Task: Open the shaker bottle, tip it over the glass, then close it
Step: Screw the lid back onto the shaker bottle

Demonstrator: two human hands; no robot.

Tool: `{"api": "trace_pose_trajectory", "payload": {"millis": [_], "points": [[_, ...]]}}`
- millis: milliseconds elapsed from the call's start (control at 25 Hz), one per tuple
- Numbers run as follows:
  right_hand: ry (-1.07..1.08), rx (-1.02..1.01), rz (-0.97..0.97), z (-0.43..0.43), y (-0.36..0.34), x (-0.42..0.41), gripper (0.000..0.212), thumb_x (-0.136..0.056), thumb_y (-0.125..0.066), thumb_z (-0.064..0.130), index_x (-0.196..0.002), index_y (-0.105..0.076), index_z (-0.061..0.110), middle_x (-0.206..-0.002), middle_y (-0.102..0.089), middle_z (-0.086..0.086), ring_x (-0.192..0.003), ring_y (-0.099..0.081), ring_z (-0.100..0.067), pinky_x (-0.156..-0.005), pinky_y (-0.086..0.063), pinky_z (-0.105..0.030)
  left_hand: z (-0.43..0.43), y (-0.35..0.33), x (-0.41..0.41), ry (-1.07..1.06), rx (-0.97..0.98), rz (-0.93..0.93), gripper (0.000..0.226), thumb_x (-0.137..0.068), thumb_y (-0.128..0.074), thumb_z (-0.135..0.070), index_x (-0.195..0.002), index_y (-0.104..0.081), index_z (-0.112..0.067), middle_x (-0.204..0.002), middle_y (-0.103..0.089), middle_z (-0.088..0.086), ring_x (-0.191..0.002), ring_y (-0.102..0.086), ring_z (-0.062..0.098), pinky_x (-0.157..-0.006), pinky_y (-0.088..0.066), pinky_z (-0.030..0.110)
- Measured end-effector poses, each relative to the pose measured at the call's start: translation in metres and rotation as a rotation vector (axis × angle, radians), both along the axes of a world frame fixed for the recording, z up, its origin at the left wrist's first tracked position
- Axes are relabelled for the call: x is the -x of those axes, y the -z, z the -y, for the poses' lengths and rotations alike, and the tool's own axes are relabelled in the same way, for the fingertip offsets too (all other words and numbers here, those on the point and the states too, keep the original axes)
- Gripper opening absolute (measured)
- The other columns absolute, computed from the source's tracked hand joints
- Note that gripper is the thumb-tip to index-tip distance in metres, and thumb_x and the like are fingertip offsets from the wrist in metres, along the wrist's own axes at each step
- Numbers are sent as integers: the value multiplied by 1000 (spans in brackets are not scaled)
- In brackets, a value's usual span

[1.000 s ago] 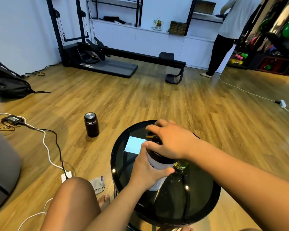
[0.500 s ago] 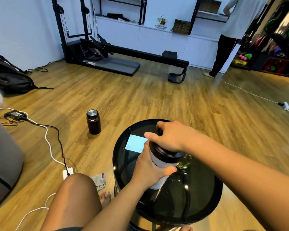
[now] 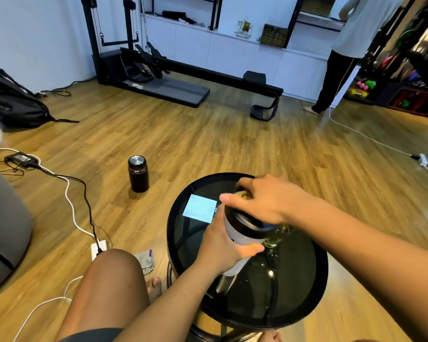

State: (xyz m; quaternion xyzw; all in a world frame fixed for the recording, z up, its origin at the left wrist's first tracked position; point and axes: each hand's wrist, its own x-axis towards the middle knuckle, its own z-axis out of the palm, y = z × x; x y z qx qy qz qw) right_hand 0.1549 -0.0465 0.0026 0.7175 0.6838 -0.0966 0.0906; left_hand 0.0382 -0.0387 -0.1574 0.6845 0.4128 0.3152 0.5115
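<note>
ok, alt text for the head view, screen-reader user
Left hand grips a white shaker bottle upright on a round black glass table while the right hand covers its black lid. A glass stands just behind it.

Under the right hand's fingers (image 3: 229,199) sits a black lid (image 3: 247,224); the bottle (image 3: 235,236) in the left hand's fingers (image 3: 253,248) is white. Beside them, yellow-green glass (image 3: 278,236), glossy black table (image 3: 181,243), pale blue reflection (image 3: 200,208).

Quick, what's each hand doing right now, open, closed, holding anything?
Left hand: closed around the white body of the shaker bottle, holding it on the table.
Right hand: closed over the bottle's black lid.
</note>
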Motion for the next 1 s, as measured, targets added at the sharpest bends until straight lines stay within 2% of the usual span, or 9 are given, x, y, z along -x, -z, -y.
{"api": "trace_pose_trajectory", "payload": {"millis": [80, 200, 320, 480, 640, 720, 800, 840, 1000], "points": [[61, 3, 26, -5, -1, 2, 92, -83, -14, 87, -131, -58, 22, -116, -65, -13, -108, -59, -34, -85, -46, -43, -1, 0, 0, 12, -3, 2, 106, -52, -95, -49, -140, -37, -37, -128, -59, -19, -121, -59, 4, -102, -53, 33], [-75, 68, -6, -3, -4, 4, 83, -81, -41, 85, -144, -45, 31, -132, -58, -7, -116, -58, -29, -92, -49, -41, -3, 0, 0, 6, 8, -12, 112, -49, -91, -55, -144, -35, -35, -130, -60, -16, -123, -58, 7, -105, -53, 38], [9, -24, 52, -6, 8, 3, 77, -83, -41, 84, -131, -52, 24, -104, -62, -5, -94, -58, -28, -79, -49, -39, -3, 0, -1, 10, 7, -33, 104, -48, -89, -57, -136, -37, -39, -126, -61, -16, -120, -60, 7, -103, -54, 37], [-85, -57, -44, -7, 10, 3, 76, -89, -43, 76, -149, -40, 30, -138, -55, -7, -122, -55, -34, -97, -48, -43, -4, 2, -1, -3, 0, -49, 112, -48, -87, -63, -143, -36, -34, -134, -58, -12, -127, -56, 11, -105, -52, 40], [36, -83, 42, -10, 20, 3, 72, -92, -31, 77, -136, -46, 22, -101, -60, -9, -100, -60, -35, -80, -48, -42, -5, 0, 0, 3, -2, -46, 96, -51, -92, -52, -130, -38, -41, -122, -61, -16, -116, -61, 6, -99, -55, 37], [87, -87, -16, -10, 19, 6, 77, -90, -35, 78, -145, -39, 23, -114, -62, -13, -111, -59, -37, -83, -49, -42, -5, 0, 0, -7, 8, -46, 102, -48, -90, -57, -134, -39, -35, -124, -62, -14, -118, -61, 8, -100, -55, 38], [-32, -92, -80, -5, 12, 5, 81, -87, -43, 78, -153, -31, 31, -138, -55, -10, -126, -53, -35, -96, -49, -45, -4, 0, -2, -11, -3, -60, 114, -46, -86, -66, -142, -39, -27, -133, -60, -9, -126, -58, 12, -104, -53, 40], [-84, -91, -55, -2, 13, 4, 78, -87, -42, 77, -152, -32, 34, -139, -54, -7, -125, -54, -35, -97, -49, -47, -5, 1, -2, -12, -10, -70, 116, -46, -85, -68, -143, -39, -26, -134, -60, -8, -127, -58, 14, -104, -53, 40], [116, -110, -20, -7, 24, 4, 63, -94, -32, 74, -126, -45, 21, -98, -55, -9, -107, -61, -39, -80, -48, -42, -5, 2, -1, -18, 1, -20, 102, -47, -90, -56, -133, -40, -35, -120, -64, -15, -113, -63, 6, -96, -57, 37]]}}
